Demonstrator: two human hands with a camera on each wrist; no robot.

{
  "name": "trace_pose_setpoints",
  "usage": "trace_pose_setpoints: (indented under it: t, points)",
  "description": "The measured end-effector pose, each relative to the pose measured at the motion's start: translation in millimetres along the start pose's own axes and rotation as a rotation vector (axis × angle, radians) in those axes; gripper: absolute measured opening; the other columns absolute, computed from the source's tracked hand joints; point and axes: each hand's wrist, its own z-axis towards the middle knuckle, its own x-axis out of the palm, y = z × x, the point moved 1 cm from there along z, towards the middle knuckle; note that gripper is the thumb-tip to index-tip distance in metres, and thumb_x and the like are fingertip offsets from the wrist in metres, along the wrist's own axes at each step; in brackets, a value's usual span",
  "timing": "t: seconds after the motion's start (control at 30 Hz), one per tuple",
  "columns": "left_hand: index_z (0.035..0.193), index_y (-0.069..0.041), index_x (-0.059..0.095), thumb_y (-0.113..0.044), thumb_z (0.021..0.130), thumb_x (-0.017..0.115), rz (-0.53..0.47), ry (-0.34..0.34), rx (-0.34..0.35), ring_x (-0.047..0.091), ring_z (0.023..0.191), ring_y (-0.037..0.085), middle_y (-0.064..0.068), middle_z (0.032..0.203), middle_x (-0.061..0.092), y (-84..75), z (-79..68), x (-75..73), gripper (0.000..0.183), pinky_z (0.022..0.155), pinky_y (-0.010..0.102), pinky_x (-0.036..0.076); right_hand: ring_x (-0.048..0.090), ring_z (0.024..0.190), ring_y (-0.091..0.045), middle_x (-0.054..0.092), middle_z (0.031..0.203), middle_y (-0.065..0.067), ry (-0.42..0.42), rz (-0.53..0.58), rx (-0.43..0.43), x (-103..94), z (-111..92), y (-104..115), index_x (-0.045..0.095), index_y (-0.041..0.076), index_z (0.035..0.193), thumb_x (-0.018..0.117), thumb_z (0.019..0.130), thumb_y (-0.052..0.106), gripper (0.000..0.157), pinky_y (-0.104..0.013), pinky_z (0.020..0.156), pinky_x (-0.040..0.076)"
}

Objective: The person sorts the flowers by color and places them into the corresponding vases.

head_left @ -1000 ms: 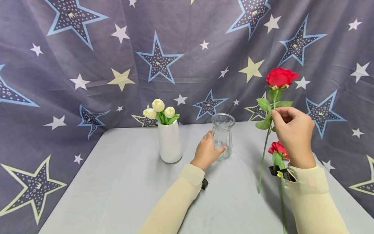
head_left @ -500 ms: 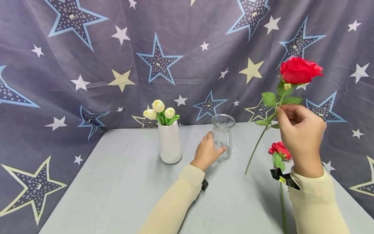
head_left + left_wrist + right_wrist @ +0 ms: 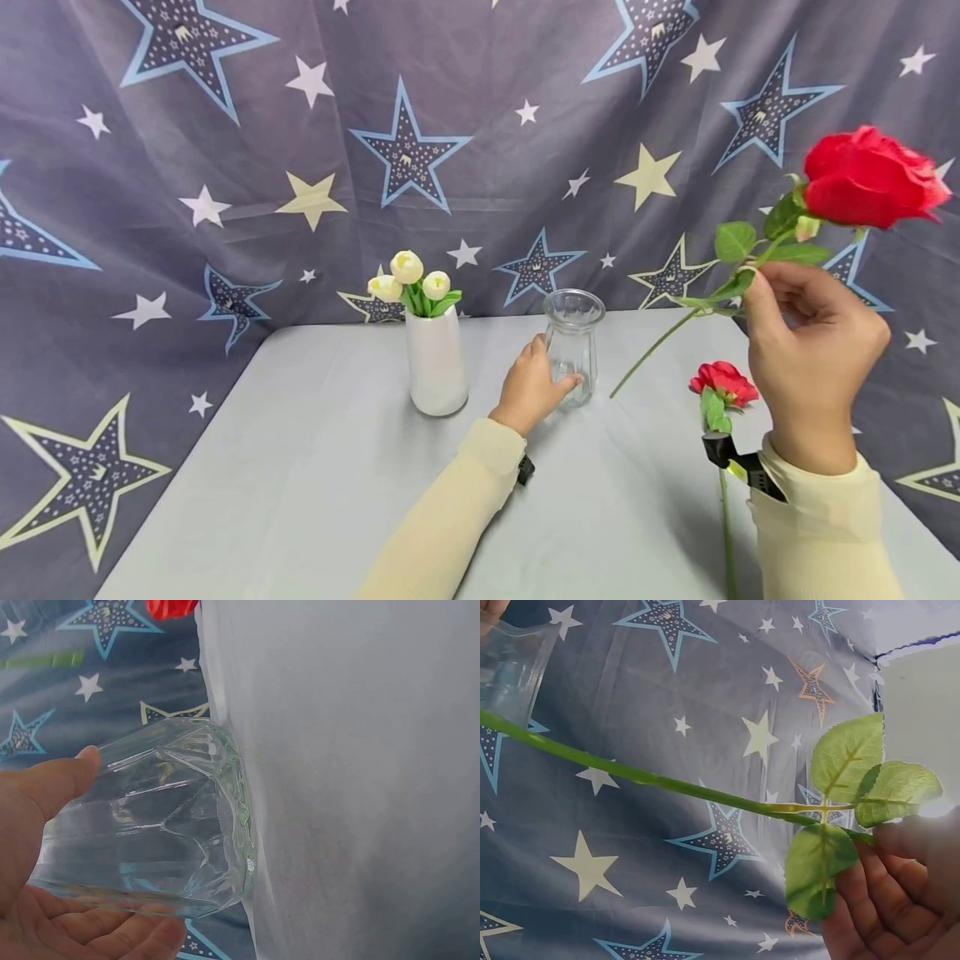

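My left hand [image 3: 528, 387] grips a clear glass vase [image 3: 577, 346] standing upright near the back of the table. In the left wrist view, thumb and fingers lie on opposite sides of the ribbed glass. Between thumb and fingertips, my right hand [image 3: 813, 362] pinches a red artificial rose [image 3: 873, 179] by its upper stem, just below the bloom. The rose is tilted, bloom up to the right, its stem end low on the left, just right of the glass vase. Green leaves [image 3: 847, 754] spread beside the pinching fingers in the right wrist view.
A white vase [image 3: 437, 362] holding several cream tulips [image 3: 407, 268] stands left of the glass one. Another red rose [image 3: 723, 383] lies on the grey-covered table [image 3: 300, 467] at the right, partly behind the right wrist's strap. A star-patterned curtain [image 3: 480, 100] hangs behind.
My right hand has moved right and slightly nearer, tilting the rose from almost upright so its bloom leans right and its stem end swings up leftward. The left hand and glass vase stay put.
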Motion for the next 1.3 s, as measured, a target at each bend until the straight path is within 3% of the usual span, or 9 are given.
trace_pose_setpoints:
  t: [0.43, 0.67, 1.03, 1.3]
  points:
    - [0.158, 0.003, 0.031, -0.05, 0.09, 0.078, 0.0, 0.008, -0.001, 0.054, 0.138, 0.035, 0.022, 0.157, 0.046, 1.0, -1.4, -1.7, 0.1, 0.111, 0.043, 0.048, 0.061, 0.063, 0.002, 0.071, 0.08, 0.015, -0.032, 0.067, -0.044, -0.7, -4, 7, 0.077, -0.013, 0.092, 0.076, 0.09, 0.006, 0.019, -0.01, 0.07, 0.052]
    - [0.157, 0.004, 0.032, -0.049, 0.089, 0.079, -0.011, -0.006, 0.011, 0.056, 0.136, 0.035, 0.022, 0.154, 0.049, 0.6, -1.0, -1.9, 0.098, 0.11, 0.044, 0.049, 0.069, 0.07, 0.001, 0.077, 0.084, 0.002, -0.108, 0.072, -0.065, -3.8, -1, 6, 0.078, -0.011, 0.092, 0.079, 0.088, 0.009, 0.02, -0.012, 0.075, 0.056]
    - [0.157, 0.004, 0.033, -0.049, 0.089, 0.08, -0.004, -0.009, 0.006, 0.058, 0.134, 0.035, 0.022, 0.154, 0.049, 0.7, -0.6, -1.9, 0.098, 0.109, 0.044, 0.05, 0.069, 0.066, -0.014, 0.076, 0.076, -0.012, -0.271, 0.372, -0.037, -0.8, 3, 20, 0.07, -0.024, 0.084, 0.079, 0.081, -0.005, 0.022, -0.018, 0.07, 0.057]
    - [0.158, 0.004, 0.032, -0.05, 0.09, 0.078, 0.0, 0.003, 0.002, 0.056, 0.136, 0.035, 0.022, 0.155, 0.047, 0.4, -0.1, -1.7, 0.099, 0.11, 0.043, 0.05, 0.072, 0.068, -0.018, 0.075, 0.075, -0.016, -0.315, 0.463, -0.041, -0.7, 4, 23, 0.067, -0.028, 0.082, 0.08, 0.078, -0.009, 0.023, -0.023, 0.074, 0.06]
